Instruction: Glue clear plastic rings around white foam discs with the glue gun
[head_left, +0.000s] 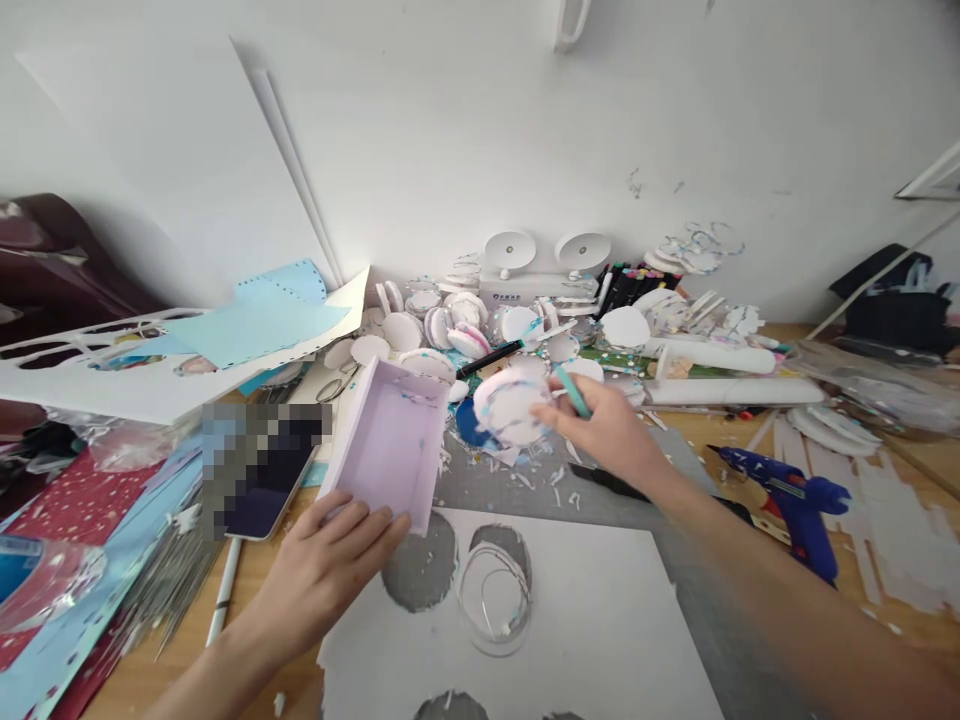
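My left hand (349,555) has its fingers curled over the near edge of a shallow lilac box (390,440), which stands tilted. A round white disc (514,405) with bluish bits along its rim is pinched in my right hand (604,425); the disc is slightly blurred. The same hand keeps a teal pen (573,392) between its fingers. Below both hands lies a white sheet (592,590) with round holes cut in it. A coil of thin wire (517,572) rests on that sheet. Behind the disc, a blue round thing (471,424) is partly hidden.
Many white discs (401,330) are heaped along the wall around a two-lamp fixture (536,290). A blue glue gun (795,490) lies at the right, near white rolls (735,390). On the left are a phone (274,485), light-blue sheets (262,325) and thin rods (169,570).
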